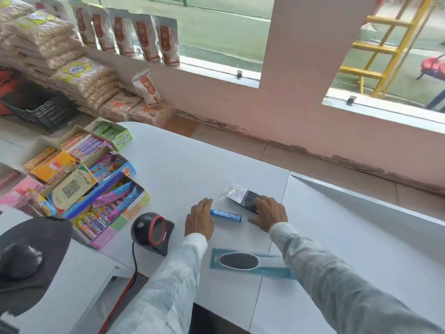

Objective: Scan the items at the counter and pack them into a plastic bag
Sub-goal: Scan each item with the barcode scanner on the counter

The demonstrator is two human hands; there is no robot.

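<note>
Your 2 hands are flat on the white counter [216, 153], palms down. Your left hand [199, 219] lies with the fingers spread and pointing away from you; it touches the left end of the blue roll [226, 215], but it does not close around it, so it holds nothing. The blue roll lies on its side between your hands, its right end near your right thumb.

Your right hand [269, 213] rests on the near right part of the small dark packet [243, 196]. The fingers are a little apart and press on top of it; whether they grip its edge, you cannot tell from this view. The packet lies just beyond the blue roll, a bit to the right.

Nearer to you, between your 2 sleeves, the foot file on its teal card [250, 262] lies flat; your right sleeve covers its right end.

Left of your left hand stands the black scanner with the red ring [154, 229], its cable going toward you. Further left are open boxes of candy [96, 186].
</note>
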